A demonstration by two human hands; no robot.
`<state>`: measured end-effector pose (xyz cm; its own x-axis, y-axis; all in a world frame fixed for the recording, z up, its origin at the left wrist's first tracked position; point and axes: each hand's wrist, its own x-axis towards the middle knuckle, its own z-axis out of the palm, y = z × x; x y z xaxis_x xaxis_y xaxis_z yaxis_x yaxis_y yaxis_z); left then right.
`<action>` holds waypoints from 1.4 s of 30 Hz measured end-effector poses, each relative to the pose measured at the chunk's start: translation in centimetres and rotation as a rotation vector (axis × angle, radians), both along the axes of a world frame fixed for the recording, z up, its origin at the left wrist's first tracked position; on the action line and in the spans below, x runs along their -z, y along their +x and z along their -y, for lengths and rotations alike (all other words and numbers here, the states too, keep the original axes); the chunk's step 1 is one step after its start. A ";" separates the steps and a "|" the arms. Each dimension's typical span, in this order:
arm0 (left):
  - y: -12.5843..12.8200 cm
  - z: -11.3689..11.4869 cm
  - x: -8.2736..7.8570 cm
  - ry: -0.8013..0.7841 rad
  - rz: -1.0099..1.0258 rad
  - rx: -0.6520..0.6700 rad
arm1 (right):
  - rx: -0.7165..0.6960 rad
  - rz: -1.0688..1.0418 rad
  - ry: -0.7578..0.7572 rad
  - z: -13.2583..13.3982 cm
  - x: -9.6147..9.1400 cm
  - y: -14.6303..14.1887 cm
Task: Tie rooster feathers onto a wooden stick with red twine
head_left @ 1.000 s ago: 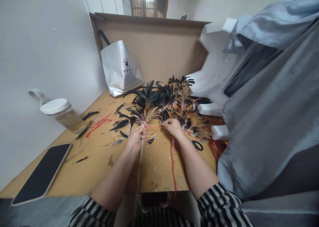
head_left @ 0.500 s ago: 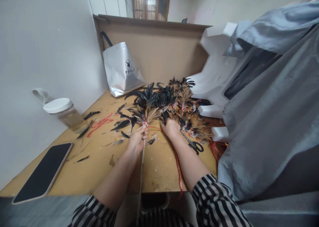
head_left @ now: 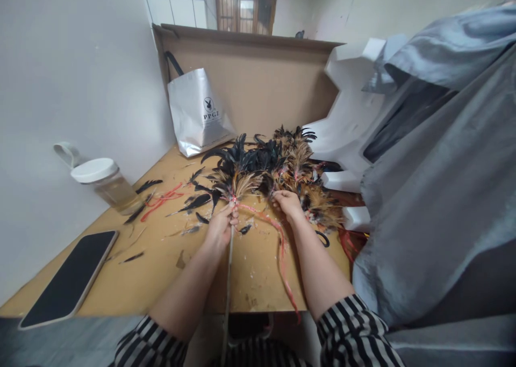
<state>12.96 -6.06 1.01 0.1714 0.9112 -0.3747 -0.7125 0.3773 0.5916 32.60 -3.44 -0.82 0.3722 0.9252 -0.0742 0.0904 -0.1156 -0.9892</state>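
My left hand (head_left: 223,223) is closed around a thin pale stick (head_left: 229,273), just below a head of brown and black feathers (head_left: 237,181) bound to its upper end. Red plastic ribbon (head_left: 278,235) is wound at the base of that head; its loose tail runs right and hangs over the table's front edge. At the near side of the feather pile (head_left: 300,157), my right hand (head_left: 288,203) has thumb and fingers pinched together by some dark feathers. What lies between its fingertips is too small to make out. Scissors (head_left: 323,239) are mostly hidden behind the right forearm.
Left on the table (head_left: 161,275) lie a phone (head_left: 68,281), a white-lidded jar (head_left: 108,187), loose black feathers (head_left: 197,201) and red ribbon scraps (head_left: 163,199). A silver bag (head_left: 197,112) leans at the back. White foam (head_left: 350,109) and grey cloth (head_left: 439,195) border the right.
My right hand has let go of the red ribbon and moved slightly right to the feather pile. The ribbon now hangs slack. My left hand stays on the stick.
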 end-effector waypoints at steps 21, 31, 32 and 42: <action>0.1 0.0 1.2 0.136 -0.066 0.001 | -0.454 -0.516 0.039 2.8 -0.9 -7.8; 0.8 0.5 1.0 0.190 -0.156 -0.038 | -0.335 -0.369 0.114 2.7 -0.3 -8.8; 0.8 0.5 1.0 0.195 -0.169 -0.045 | -0.321 -0.333 0.127 2.6 -0.1 -8.9; 1.0 0.7 0.9 0.228 -0.260 -0.047 | -0.259 -0.153 0.131 2.7 -1.1 -8.4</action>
